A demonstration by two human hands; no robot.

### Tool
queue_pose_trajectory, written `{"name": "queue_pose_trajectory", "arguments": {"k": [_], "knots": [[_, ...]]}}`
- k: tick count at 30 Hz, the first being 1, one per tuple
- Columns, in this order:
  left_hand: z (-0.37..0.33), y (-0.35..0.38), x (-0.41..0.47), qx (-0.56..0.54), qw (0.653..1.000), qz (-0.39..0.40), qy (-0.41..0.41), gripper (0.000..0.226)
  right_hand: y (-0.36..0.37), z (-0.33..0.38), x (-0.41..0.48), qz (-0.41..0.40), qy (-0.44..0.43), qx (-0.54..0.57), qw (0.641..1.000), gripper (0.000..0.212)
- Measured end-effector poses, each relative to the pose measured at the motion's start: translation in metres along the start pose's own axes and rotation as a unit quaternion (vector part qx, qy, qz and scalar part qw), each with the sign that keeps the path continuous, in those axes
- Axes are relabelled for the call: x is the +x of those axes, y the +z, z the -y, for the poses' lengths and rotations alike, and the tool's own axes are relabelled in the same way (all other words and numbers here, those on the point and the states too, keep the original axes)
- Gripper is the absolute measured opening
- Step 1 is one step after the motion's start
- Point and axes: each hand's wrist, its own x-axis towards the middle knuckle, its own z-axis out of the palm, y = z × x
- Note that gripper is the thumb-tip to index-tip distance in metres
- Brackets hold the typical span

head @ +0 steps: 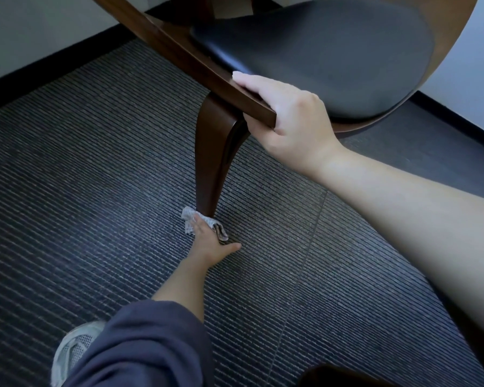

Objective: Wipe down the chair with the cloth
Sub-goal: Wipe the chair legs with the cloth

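Note:
A dark wooden chair (179,55) with a black padded seat (333,51) fills the top of the head view. Its curved front leg (211,157) reaches down to the carpet. My right hand (288,118) grips the end of the wooden armrest, fingers curled over its top edge. Far below, my left hand (210,241) holds a small pale mesh cloth (190,219) against the foot of the leg, right at the carpet. The fingers of that hand are mostly hidden by the cloth and the leg.
Dark ribbed carpet (95,177) covers the floor, with a seam running diagonally at the right. White walls with black baseboard (53,54) lie behind and to the right. My knee in blue trousers (140,347) and a pale shoe (70,350) sit at bottom left.

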Motion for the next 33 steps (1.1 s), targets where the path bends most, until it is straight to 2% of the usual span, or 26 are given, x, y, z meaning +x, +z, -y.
{"name": "queue_pose_trajectory", "arguments": {"k": [7, 11, 16, 19, 23, 29, 33], "knots": [[-0.001, -0.005, 0.001, -0.023, 0.997, -0.054, 0.044, 0.139, 0.0, 0.001, 0.0, -0.003, 0.006, 0.001, 1.0, 0.044], [-0.002, -0.012, 0.008, -0.04, 0.999, -0.022, 0.005, 0.136, 0.0, 0.002, 0.0, 0.003, 0.011, 0.004, 1.0, 0.045], [-0.015, -0.013, 0.008, -0.076, 0.996, -0.027, -0.028, 0.134, -0.001, 0.001, 0.001, 0.006, 0.002, 0.001, 1.0, 0.045], [-0.025, -0.011, 0.0, -0.071, 0.996, -0.056, 0.0, 0.132, 0.0, 0.0, 0.0, 0.002, -0.001, -0.004, 1.0, 0.046], [-0.051, -0.017, -0.013, -0.04, 0.987, -0.142, 0.058, 0.127, -0.001, 0.001, 0.0, -0.001, -0.003, -0.004, 1.0, 0.045], [-0.094, -0.035, -0.034, 0.014, 0.957, -0.244, 0.157, 0.121, -0.001, 0.004, 0.0, 0.0, -0.002, -0.003, 1.0, 0.045], [-0.124, -0.045, -0.051, 0.057, 0.919, -0.317, 0.226, 0.107, -0.001, 0.004, 0.001, -0.003, -0.004, -0.009, 1.0, 0.046]]}}
